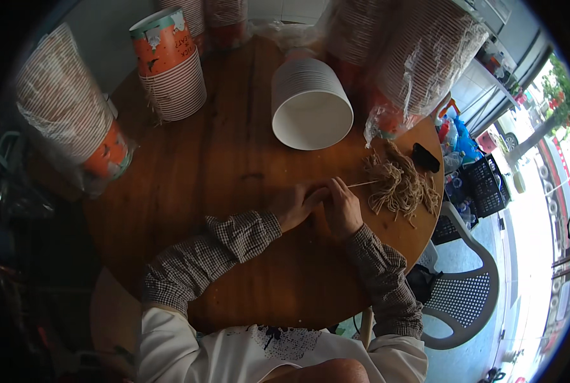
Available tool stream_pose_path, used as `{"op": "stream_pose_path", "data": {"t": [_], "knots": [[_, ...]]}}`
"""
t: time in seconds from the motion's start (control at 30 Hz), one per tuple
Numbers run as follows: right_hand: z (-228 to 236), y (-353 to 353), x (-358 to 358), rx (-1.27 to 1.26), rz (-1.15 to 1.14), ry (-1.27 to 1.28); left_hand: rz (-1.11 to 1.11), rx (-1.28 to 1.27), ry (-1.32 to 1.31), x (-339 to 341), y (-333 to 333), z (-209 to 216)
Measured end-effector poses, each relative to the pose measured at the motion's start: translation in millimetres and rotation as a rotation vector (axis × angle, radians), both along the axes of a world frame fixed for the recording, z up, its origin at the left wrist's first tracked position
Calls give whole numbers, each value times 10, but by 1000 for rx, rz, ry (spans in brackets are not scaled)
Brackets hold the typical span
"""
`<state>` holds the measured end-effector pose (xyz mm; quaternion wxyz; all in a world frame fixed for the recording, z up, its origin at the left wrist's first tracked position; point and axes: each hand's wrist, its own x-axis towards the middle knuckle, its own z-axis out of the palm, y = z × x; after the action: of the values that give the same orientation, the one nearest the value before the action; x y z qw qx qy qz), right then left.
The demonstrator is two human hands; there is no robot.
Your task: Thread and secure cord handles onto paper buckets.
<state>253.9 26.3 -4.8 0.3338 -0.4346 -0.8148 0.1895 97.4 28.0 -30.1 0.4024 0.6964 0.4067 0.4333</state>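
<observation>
Over the middle of the wooden table my left hand (296, 207) and my right hand (343, 208) meet at the fingertips, both with fingers closed. A thin tan strand of twine (362, 184) runs from my right fingers toward a tangled bundle of twine (401, 182) on the right. My right hand is pinched on that strand. What my left fingers pinch is hidden between the hands. Beyond them a stack of white paper buckets (313, 121) lies on its side, its open mouth toward me.
A dark object (425, 157) lies beside the twine on the table (234, 172). An orange-and-green bucket stack (173, 83) stands far left. Plastic-wrapped bucket stacks (68, 96) stand at the left edge and at the far right (425, 57). A grey plastic chair (466, 297) is at the right.
</observation>
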Motion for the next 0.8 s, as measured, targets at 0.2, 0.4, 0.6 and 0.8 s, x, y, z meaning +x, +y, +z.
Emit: {"op": "stream_pose_path", "data": {"t": [0.2,0.4,0.6,0.8], "knots": [[29,6,-10,83,113,52,124,79,81,-58,33,-125],[-41,83,15,-214,-24,261,174,179,157,-47,52,-73],[-136,184,38,-115,-38,252,166,255,61,-92,167,-131],[-68,313,78,-53,-35,200,136,321,31,-102,279,-76]]}}
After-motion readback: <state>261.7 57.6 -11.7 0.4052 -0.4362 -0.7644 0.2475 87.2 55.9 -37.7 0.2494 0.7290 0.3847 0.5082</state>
